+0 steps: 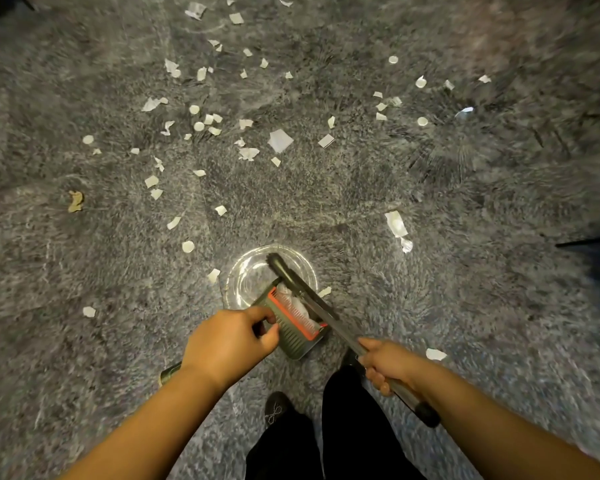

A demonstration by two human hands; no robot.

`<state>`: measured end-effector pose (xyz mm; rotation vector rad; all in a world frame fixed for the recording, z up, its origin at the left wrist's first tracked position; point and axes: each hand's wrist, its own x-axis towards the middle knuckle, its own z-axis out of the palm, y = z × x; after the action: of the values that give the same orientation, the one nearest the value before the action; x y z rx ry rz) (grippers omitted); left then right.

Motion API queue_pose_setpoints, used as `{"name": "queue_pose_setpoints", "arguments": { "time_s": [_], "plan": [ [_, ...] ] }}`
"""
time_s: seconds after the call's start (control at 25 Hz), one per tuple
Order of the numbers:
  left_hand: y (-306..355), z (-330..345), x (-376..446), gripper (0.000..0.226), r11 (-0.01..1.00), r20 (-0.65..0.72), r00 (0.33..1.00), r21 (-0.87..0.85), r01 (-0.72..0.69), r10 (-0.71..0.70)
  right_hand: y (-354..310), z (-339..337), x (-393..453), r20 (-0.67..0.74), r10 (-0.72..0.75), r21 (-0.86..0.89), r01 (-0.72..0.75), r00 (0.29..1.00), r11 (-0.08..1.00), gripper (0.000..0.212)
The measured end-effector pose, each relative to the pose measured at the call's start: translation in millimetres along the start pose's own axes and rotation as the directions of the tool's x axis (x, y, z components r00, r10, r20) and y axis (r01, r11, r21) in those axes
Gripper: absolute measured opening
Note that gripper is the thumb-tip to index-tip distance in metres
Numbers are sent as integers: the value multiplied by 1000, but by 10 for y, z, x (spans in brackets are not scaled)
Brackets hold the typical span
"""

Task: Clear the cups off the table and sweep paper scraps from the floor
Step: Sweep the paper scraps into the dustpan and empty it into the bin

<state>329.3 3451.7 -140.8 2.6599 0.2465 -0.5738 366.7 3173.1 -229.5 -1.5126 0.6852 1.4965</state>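
My left hand (234, 336) grips the dustpan (291, 320); right hand (383, 363) grips the broom (312, 296). Scraps (201, 123) lie ahead, beyond both.

- Left hand (231, 337) reaches forward from a bare forearm, fingers curled and thumb closed round a grip, back of the hand turned up.
- Right hand (385, 363) is clenched in a fist round a slanting handle, knuckles to the left.
- Both arms come in from the bottom corners.
- Dark-trousered legs stand between them.
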Motion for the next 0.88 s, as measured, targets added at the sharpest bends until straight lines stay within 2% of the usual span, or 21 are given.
{"name": "queue_pose_setpoints", "arguments": {
  "time_s": [0.2, 0.4, 0.56, 0.72, 0.88],
  "plan": [
    [1, -49, -26, 22, 1000, 22, 1000, -14, 0, 0, -3, -91, -286, -23, -34, 4, 34, 999, 999, 49],
    [-127, -229, -104, 23, 1000, 13, 1000, 23, 16, -16, 64, -256, -421, -93, -64, 86, 72, 994, 994, 51],
    [-90, -317, -62, 27, 994, 23, 1000, 107, -21, 19, 37, -395, -258, -166, -93, 178, 123, 982, 976, 56],
    [-25, -350, 70, 27, 994, 11, 1000, 107, 8, -9, -29, -421, 31, -215, -120, 169, 157, 969, 973, 51],
    [89, -303, 152, 30, 992, -25, 1000, 126, -3, 6, -85, -316, 271, -177, -90, 224, 129, 980, 966, 44]
  ]
}}
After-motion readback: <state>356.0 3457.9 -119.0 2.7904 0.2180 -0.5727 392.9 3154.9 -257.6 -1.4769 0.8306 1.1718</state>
